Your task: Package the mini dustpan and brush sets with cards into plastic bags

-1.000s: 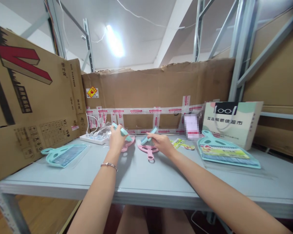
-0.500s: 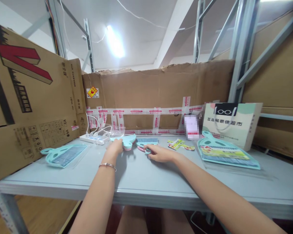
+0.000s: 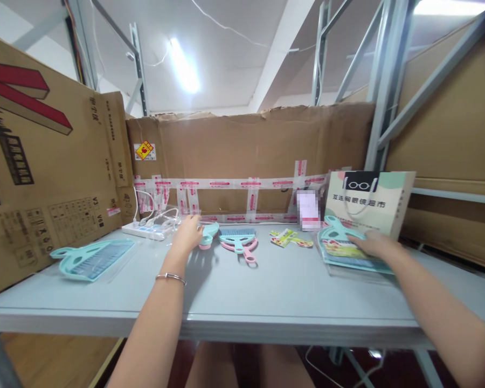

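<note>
My left hand is raised beside a turquoise dustpan, at its left edge, fingers apart. Some of the fingers are hidden behind the hand. To the right of that dustpan lies a small turquoise brush with blue-grey bristles, on top of a pink-rimmed piece with a looped handle. My right hand, blurred by motion, reaches over a turquoise dustpan-and-brush set in clear wrapping with a printed card. Its fingers are stretched out over the card, and whether they touch it I cannot tell.
Another dustpan-and-brush set lies at the left. A white power strip with cables sits behind it. Colourful cut cards lie mid-table. A paper bag stands behind the right set. Large cardboard boxes wall the back and left.
My right hand has left the small brush and moved right to the wrapped set. My left hand has lifted slightly off the turquoise dustpan. The view has turned a little right.
</note>
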A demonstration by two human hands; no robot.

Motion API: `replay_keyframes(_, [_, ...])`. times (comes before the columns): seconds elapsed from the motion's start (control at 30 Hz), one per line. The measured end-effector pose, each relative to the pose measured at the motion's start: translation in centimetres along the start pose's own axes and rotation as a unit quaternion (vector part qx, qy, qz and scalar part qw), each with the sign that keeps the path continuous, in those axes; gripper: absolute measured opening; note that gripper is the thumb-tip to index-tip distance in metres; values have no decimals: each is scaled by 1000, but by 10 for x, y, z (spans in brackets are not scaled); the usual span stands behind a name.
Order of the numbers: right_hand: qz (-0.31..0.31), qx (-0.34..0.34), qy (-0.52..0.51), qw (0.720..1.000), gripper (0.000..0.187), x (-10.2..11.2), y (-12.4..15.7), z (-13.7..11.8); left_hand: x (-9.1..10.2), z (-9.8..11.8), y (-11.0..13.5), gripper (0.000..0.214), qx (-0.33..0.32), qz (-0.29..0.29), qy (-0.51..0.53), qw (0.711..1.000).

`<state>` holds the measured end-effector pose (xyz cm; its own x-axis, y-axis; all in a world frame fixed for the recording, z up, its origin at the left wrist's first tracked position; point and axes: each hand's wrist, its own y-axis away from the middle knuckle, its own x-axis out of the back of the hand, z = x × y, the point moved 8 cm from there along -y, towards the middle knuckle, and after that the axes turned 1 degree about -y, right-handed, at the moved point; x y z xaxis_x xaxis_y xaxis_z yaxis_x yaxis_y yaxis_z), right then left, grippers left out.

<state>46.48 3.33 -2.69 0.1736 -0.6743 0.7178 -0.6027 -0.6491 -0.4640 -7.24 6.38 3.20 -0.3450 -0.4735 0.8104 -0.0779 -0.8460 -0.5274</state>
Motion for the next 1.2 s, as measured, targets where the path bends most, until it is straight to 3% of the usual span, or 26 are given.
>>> replay_keyframes(0.1, [-43, -32, 57, 997, 24, 1, 4, 16, 2, 3, -1, 25, -19, 16, 21, 999])
replay_keyframes(0.23, [16, -29, 66, 997, 15, 8, 3, 9, 7, 9, -1, 22, -37, 37, 40, 998])
replay_keyframes(0.3, [17, -9, 46, 999, 11, 3, -1, 5, 9, 13, 0, 22, -48, 43, 49, 997])
replay_keyframes(0.47, [-57, 24, 30, 998, 4, -8, -7, -6, 11, 23, 2, 22, -70, 40, 72, 994])
replay_keyframes(0.53, [-53, 23, 62, 996, 3, 1, -3, -11, 12, 24, 3, 22, -75, 42, 82, 993])
replay_keyframes(0.7, [64, 57, 11, 996, 15, 46, 19, -40, 22, 27, 5, 23, -71, 73, 92, 991])
replay_keyframes(0.8, [94, 104, -31, 990, 18, 62, 28, -76, 27, 36, 8, 22, -71, 106, 147, 981])
replay_keyframes(0.87, [78, 143, -60, 985, 16, 64, 35, -111, 20, 46, 9, 25, -73, 81, 255, 961])
replay_keyframes(1.0, [31, 222, -190, 956, 10, 51, 68, -198, -17, 75, 16, 54, -37, -119, 497, 859])
replay_keyframes(1.03, [16, 248, -231, 941, 9, 45, 80, -221, -22, 79, 18, 62, -29, -143, 529, 836])
replay_keyframes(1.1, [-25, 278, -292, 915, 8, 28, 102, -258, -21, 78, 17, 68, -21, -123, 566, 815])
replay_keyframes(1.2, [-85, 269, -352, 892, 6, -1, 120, -289, -18, 60, 9, 54, 2, -51, 595, 802])
